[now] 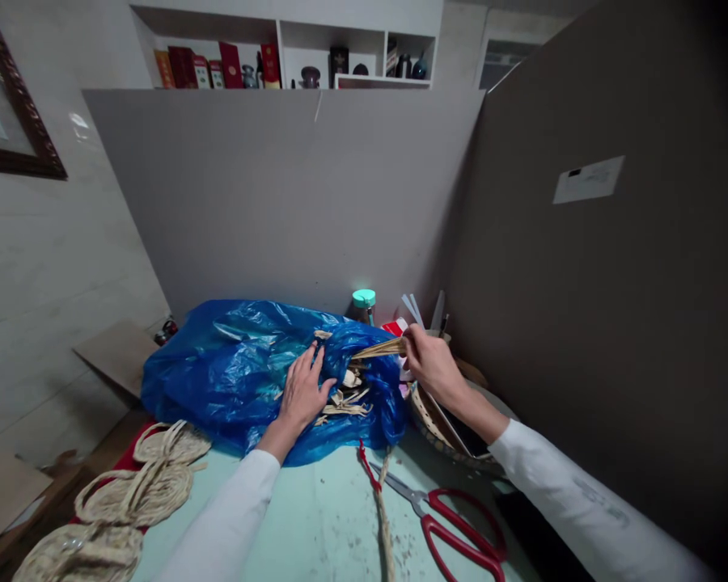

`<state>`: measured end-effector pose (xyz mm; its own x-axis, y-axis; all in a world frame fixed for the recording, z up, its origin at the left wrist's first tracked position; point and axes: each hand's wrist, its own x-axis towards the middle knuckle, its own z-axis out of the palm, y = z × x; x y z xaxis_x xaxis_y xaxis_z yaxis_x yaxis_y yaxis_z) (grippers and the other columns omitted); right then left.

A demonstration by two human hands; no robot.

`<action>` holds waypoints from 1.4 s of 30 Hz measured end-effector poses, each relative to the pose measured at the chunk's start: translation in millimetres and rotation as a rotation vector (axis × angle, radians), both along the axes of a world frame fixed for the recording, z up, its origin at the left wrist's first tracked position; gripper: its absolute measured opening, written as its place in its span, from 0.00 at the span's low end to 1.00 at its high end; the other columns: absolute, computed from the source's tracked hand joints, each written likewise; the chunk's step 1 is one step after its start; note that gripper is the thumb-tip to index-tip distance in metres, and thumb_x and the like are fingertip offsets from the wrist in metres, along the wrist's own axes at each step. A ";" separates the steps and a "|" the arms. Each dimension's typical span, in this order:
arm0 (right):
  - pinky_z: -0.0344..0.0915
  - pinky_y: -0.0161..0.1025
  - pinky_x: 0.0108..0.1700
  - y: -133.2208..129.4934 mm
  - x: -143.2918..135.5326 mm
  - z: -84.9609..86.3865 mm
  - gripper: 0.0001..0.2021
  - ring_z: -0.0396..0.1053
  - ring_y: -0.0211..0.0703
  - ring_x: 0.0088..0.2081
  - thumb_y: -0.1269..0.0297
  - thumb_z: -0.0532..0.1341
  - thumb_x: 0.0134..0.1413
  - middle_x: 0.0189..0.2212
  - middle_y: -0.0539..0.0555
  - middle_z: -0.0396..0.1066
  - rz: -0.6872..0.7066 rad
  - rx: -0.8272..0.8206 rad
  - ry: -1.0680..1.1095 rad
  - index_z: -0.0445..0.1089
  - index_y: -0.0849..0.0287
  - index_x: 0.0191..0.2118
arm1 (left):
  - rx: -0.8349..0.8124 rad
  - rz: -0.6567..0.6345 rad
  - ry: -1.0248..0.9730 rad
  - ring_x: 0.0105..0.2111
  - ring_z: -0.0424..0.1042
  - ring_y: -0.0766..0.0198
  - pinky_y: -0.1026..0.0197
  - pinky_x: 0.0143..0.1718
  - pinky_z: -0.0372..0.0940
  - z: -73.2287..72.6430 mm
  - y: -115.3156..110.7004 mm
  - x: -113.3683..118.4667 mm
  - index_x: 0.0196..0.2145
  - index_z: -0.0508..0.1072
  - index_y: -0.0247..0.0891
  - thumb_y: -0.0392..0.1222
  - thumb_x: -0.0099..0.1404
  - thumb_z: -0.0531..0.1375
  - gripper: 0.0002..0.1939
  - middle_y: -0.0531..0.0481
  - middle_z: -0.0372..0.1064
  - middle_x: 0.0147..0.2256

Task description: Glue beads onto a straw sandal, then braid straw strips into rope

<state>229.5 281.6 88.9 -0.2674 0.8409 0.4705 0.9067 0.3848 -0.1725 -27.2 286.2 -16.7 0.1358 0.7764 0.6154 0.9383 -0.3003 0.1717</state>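
Grips pale strips point(379, 349) in the right hand point(432, 365) at the mouth point(393, 408) of a blue bag point(230, 380) — with hands apart.
Rests the left hand point(303, 394), fingers spread, on the bag. Could snag strips on the crumpled mouth if pulled askew — or drag the bag if pressed too lightly.

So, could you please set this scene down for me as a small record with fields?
Left hand: spread on the crumpled blue plastic bag
Right hand: fingers closed on a bundle of dry tan strips, which reaches the bag's mouth
Bag opening: more pale strips showing
Pale green tabletop: red-handled metal scissors beside a twisted tan cord
Left side: looped woven straw pieces
Behind bag: jar with turquoise lid
Right side: woven basket, partly hidden
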 end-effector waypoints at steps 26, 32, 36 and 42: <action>0.61 0.34 0.33 -157.7 15.4 -31.4 0.04 0.64 0.37 0.30 0.65 0.55 0.58 0.28 0.49 0.66 0.318 -0.225 0.778 0.60 0.58 0.32 | -0.560 -0.473 -1.363 0.34 0.73 0.59 0.56 0.41 0.68 76.1 -137.7 120.8 0.33 0.73 0.37 0.46 0.55 0.64 0.11 0.47 0.74 0.32; 0.58 0.32 0.30 -165.5 31.9 -49.4 0.06 0.62 0.35 0.28 0.63 0.57 0.57 0.26 0.46 0.64 0.362 -0.478 0.877 0.60 0.59 0.36 | -0.712 -0.495 -1.327 0.28 0.71 0.62 0.62 0.33 0.66 68.3 -154.3 126.6 0.29 0.76 0.34 0.39 0.48 0.67 0.10 0.48 0.74 0.27; 0.53 0.31 0.26 -163.3 38.6 -58.6 0.12 0.59 0.34 0.25 0.56 0.60 0.56 0.23 0.45 0.62 0.415 -0.538 0.843 0.63 0.59 0.40 | -0.764 -0.508 -1.303 0.30 0.72 0.61 0.62 0.34 0.66 61.7 -162.7 134.2 0.31 0.77 0.32 0.37 0.49 0.67 0.10 0.46 0.76 0.29; 0.61 0.34 0.27 -163.5 35.5 -67.3 0.13 0.63 0.36 0.24 0.53 0.57 0.57 0.24 0.47 0.64 0.467 -0.690 1.146 0.63 0.60 0.37 | -0.808 -0.541 -1.371 0.29 0.74 0.60 0.60 0.32 0.68 56.8 -164.7 138.8 0.36 0.75 0.33 0.39 0.50 0.68 0.15 0.44 0.76 0.34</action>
